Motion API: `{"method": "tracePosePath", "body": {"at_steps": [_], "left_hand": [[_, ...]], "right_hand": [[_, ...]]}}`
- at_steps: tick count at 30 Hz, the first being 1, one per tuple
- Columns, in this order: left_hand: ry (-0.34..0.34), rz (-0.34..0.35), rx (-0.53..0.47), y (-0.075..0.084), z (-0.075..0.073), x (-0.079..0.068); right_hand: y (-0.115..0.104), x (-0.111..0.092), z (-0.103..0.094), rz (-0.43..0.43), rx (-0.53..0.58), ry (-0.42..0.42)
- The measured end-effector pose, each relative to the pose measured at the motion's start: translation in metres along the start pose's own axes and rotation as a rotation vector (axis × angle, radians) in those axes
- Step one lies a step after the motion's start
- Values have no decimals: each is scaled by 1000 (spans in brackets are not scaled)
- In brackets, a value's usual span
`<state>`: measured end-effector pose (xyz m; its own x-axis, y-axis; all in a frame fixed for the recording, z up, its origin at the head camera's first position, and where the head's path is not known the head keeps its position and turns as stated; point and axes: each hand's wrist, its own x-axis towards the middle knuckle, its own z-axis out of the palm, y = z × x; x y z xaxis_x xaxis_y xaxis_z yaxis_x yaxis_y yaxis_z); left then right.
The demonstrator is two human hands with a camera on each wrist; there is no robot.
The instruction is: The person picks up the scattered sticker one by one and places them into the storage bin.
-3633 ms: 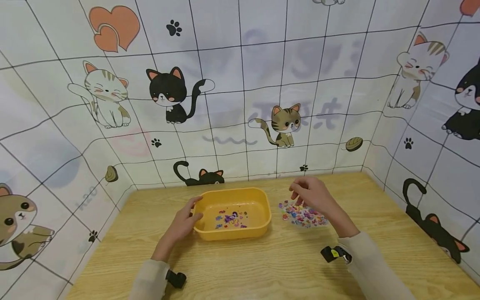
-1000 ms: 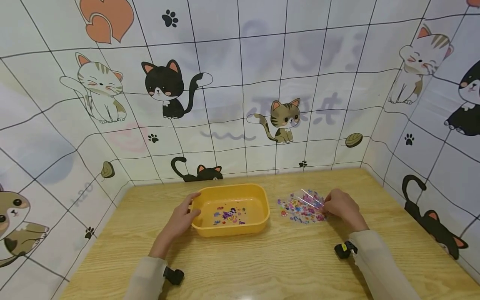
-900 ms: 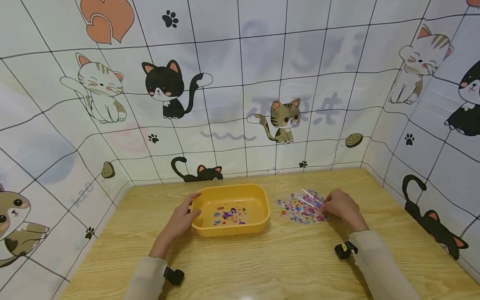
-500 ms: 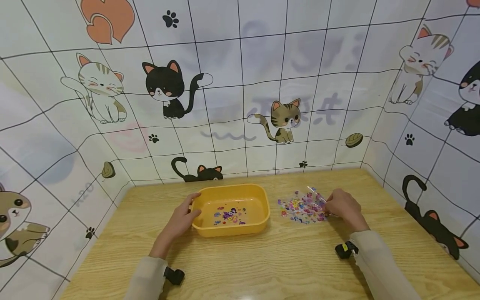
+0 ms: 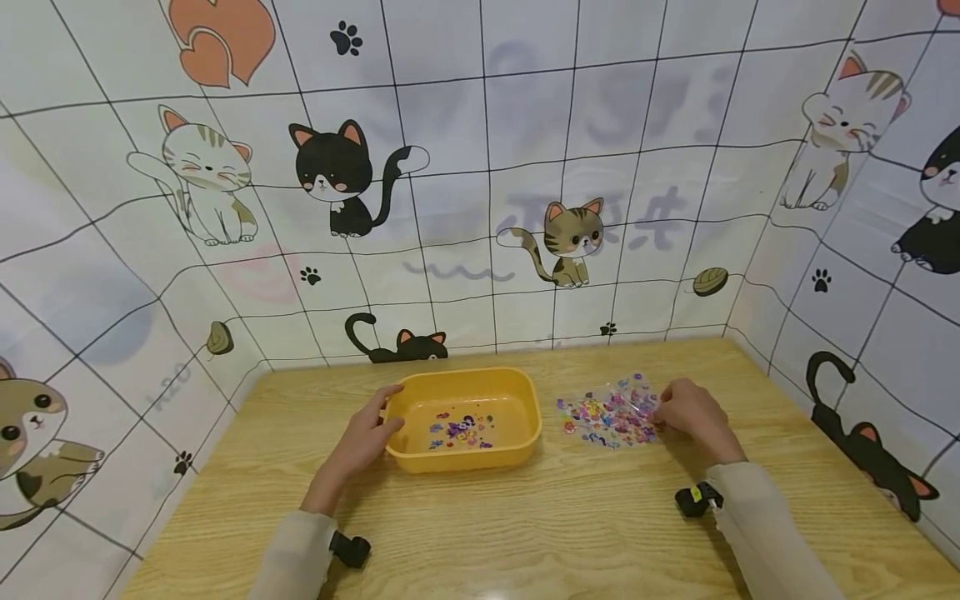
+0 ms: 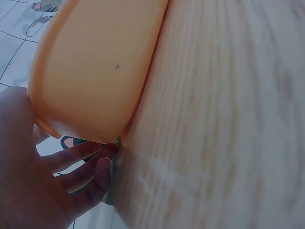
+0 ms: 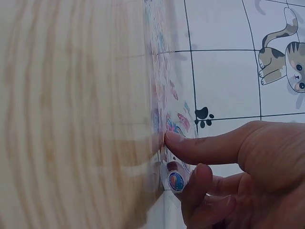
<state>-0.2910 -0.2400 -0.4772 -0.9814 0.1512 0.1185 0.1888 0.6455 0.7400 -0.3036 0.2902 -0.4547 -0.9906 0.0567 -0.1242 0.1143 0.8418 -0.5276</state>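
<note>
On the table stands a yellow plastic basin (image 5: 480, 461), with several small colourful stickers (image 5: 461, 429) on its floor. My left hand (image 5: 365, 433) grips its left rim, thumb over the edge; in the left wrist view the hand's fingers (image 6: 78, 164) curl by the outer wall. Right of the basin lies a clear sticker sheet (image 5: 611, 412) covered in small bright pictures. My right hand (image 5: 693, 412) pinches the sheet's right edge between thumb and curled fingers. In the right wrist view the thumb (image 7: 195, 148) presses the sheet, and its far part slants up off the wood.
The pale wooden table (image 5: 510, 525) reaches back to a white gridded wall cover (image 5: 450, 183) printed with cartoon cats. The same cover closes in the left and right sides. Black wrist cameras (image 5: 350, 550) sit at both sleeves.
My right hand has come down from above the sheet to its right edge and taken hold there. Lately the sheet's glare and upper edge have shifted as it bends. The left hand keeps its place.
</note>
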Motion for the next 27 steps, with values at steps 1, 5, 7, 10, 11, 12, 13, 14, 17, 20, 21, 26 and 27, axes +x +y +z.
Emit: {"method": "tracePosePath", "body": {"at_steps": [1, 5, 7, 10, 11, 12, 13, 14, 17, 20, 21, 26, 27], "left_hand": [[-2, 3, -4, 0, 0, 0], [-4, 0, -16, -2, 1, 1], [-4, 0, -16, -2, 1, 2], [-2, -1, -13, -2, 1, 2], [-2, -1, -12, -1, 1, 2], [-2, 0, -12, -1, 1, 2], [-2, 0, -12, -1, 1, 2], [-3, 1, -11, -1, 1, 1], [-2, 4, -10, -1, 1, 1], [0, 4, -9, -1, 1, 1], [0, 4, -10, -1, 1, 1], [-5, 1, -23, 0, 1, 1], [-6, 1, -27, 0, 1, 1]], "right_hand": [[1, 0, 0, -4, 3, 5], [2, 2, 1, -24, 12, 24], [2, 2, 0, -38, 17, 35], [3, 2, -1, -32, 25, 46], [4, 2, -1, -31, 28, 49], [4, 2, -2, -25, 32, 50], [4, 2, -2, -26, 33, 52], [5, 2, -2, -23, 32, 51], [5, 1, -3, -40, 23, 57], [5, 0, -4, -60, 27, 72], [4, 0, -4, -65, 27, 75], [2, 1, -7, -62, 41, 73], [1, 1, -7, -63, 38, 71]]}}
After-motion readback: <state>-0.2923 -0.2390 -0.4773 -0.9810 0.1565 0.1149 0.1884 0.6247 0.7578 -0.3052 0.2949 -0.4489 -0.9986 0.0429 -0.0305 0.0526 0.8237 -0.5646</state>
